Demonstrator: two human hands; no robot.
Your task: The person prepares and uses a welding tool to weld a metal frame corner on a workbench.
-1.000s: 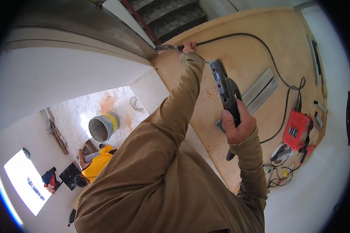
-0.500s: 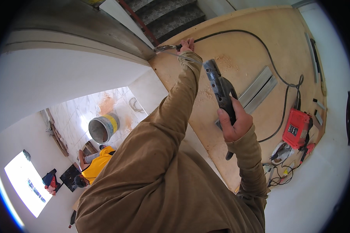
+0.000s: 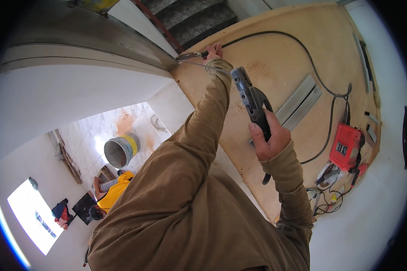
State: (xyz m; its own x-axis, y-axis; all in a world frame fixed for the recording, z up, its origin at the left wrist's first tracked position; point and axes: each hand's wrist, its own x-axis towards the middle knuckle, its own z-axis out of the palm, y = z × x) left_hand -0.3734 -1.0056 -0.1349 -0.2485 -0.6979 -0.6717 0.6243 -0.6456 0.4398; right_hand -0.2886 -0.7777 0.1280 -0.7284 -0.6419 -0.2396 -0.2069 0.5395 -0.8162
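My left hand (image 3: 213, 52) reaches out at the far edge of the wooden board, its fingers closed round the handle end of a ground clamp (image 3: 190, 56). The clamp's jaw end meets the lower corner of a grey metal beam (image 3: 135, 53). A black cable (image 3: 276, 32) trails from that hand across the board. In my right hand (image 3: 276, 137), a black electrode holder (image 3: 248, 97) is gripped with its head pointing up and left. From its head a thin welding rod (image 3: 196, 63) runs left past my left wrist toward the beam; the rod's tip is hard to make out.
On the board (image 3: 298, 54) lie grey metal profiles (image 3: 298, 101), sawdust and a red welding machine (image 3: 346, 148) with tangled wires. Dark stairs (image 3: 194, 22) rise beyond. Down at left are a bucket (image 3: 117, 151) and a person in yellow (image 3: 115, 192).
The electrode holder and my right hand have shifted slightly left and up. My left hand stays on the clamp, a touch further left in view.
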